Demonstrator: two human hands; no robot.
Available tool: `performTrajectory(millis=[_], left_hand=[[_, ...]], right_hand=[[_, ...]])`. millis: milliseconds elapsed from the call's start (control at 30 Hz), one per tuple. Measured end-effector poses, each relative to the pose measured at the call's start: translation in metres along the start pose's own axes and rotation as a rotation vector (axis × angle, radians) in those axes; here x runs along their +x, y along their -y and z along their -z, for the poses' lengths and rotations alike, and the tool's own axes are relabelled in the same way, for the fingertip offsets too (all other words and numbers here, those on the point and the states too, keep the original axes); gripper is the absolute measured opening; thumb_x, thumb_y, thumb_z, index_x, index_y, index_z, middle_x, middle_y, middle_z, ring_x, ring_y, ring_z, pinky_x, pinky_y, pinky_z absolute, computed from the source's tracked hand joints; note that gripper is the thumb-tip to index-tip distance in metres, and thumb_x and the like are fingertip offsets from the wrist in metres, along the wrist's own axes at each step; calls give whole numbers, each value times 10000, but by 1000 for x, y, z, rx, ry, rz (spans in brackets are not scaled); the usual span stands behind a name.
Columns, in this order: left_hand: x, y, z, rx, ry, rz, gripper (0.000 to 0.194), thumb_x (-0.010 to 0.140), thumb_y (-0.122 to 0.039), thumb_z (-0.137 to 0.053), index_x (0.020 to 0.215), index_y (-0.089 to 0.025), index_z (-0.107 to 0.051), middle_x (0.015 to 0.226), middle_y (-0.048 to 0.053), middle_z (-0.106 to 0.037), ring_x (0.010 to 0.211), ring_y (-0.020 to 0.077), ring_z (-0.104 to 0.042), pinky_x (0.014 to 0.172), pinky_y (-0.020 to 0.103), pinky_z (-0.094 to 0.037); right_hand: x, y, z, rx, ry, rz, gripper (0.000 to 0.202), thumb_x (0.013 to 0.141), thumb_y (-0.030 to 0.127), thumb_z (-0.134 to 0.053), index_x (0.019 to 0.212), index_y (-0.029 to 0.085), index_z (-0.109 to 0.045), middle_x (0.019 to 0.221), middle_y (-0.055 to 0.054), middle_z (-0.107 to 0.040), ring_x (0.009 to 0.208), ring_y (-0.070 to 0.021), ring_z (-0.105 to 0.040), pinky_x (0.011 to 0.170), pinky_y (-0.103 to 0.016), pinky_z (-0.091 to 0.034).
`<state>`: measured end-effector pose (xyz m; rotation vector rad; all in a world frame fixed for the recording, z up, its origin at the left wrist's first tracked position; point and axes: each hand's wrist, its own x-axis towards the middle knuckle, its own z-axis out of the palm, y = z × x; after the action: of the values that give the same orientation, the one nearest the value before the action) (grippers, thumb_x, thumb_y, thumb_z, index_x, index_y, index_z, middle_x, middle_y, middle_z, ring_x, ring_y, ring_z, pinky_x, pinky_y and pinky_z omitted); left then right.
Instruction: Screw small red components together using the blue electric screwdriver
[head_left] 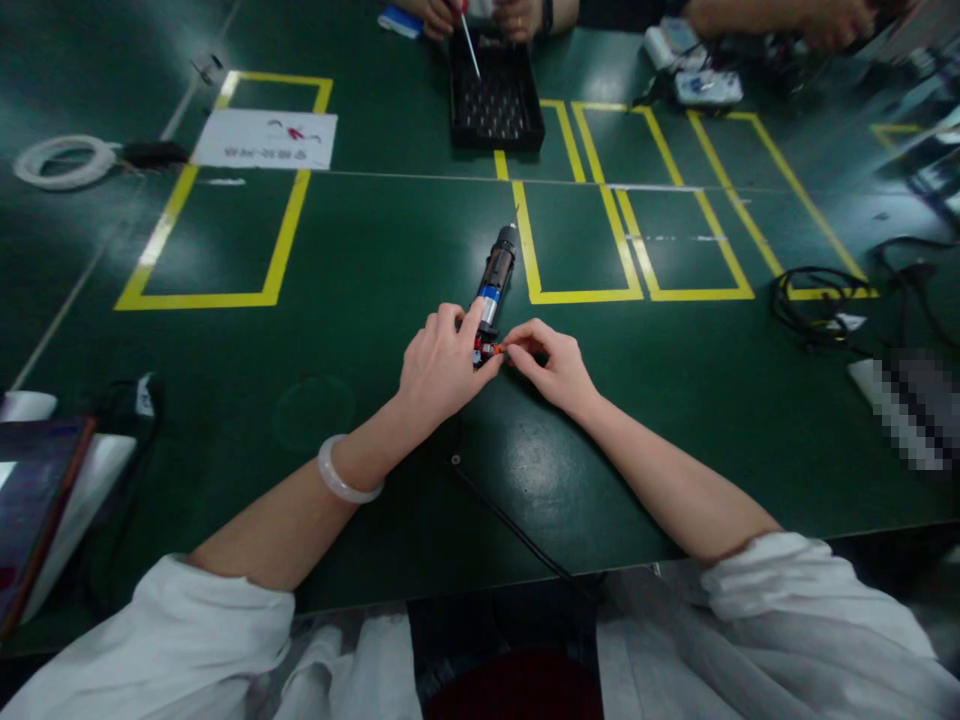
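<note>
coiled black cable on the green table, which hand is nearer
Right. The right hand is left of the cable; the left hand is farther left, on the black cylindrical tool.

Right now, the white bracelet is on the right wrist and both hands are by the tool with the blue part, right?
Not quite: the head view shows the white bracelet on the left wrist. The left hand and right hand are by the tool.

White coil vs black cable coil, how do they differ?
The white coil is wound into a neat ring; the black cable coil is looser, with uneven loops. The white coil sits clear of the yellow tape; the black cable coil overlaps it. Both lie on the green table.
</note>
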<state>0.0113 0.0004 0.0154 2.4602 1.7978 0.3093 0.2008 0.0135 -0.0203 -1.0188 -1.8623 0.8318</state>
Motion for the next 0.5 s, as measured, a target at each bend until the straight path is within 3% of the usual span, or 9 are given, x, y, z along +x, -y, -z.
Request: performTrajectory(millis=[133,267,367,500], left_hand=[[1,4,7,44,41,8,706,964,-430,-624,1576,-163,-394,1296,182,-525,1134,342,-571,903,409,-532],[5,22,13,63,72,44,702,976,-445,-596,1585,-180,-368,1333,196,-500,1168,363,-556,921,434,-536],[12,49,17,57,83,114,711,977,-473,-577,1591,-192,-353,1357,211,-485,1197,397,-544,947,483,-530],[22,100,25,24,98,238,730,976,-510,-574,1606,-227,-337,1428,231,-434,1255,443,-507,996,551,-500]], right_hand=[[0,-5,-1,50,10,-14,95,952,288,-607,985,209,-647,871,-17,-698,736,-148,-642,673,-277,-515],[0,-7,0,56,9,-28,106,955,285,-603,999,204,-657,868,-23,-694,724,-144,-633,673,-281,-511],[1,-7,1,55,25,-44,104,949,275,-599,989,201,-661,862,-24,-694,719,-142,-630,671,-281,-506],[1,-6,2,50,49,-60,108,945,265,-592,959,193,-671,872,-33,-697,740,-148,-636,692,-290,-504]])
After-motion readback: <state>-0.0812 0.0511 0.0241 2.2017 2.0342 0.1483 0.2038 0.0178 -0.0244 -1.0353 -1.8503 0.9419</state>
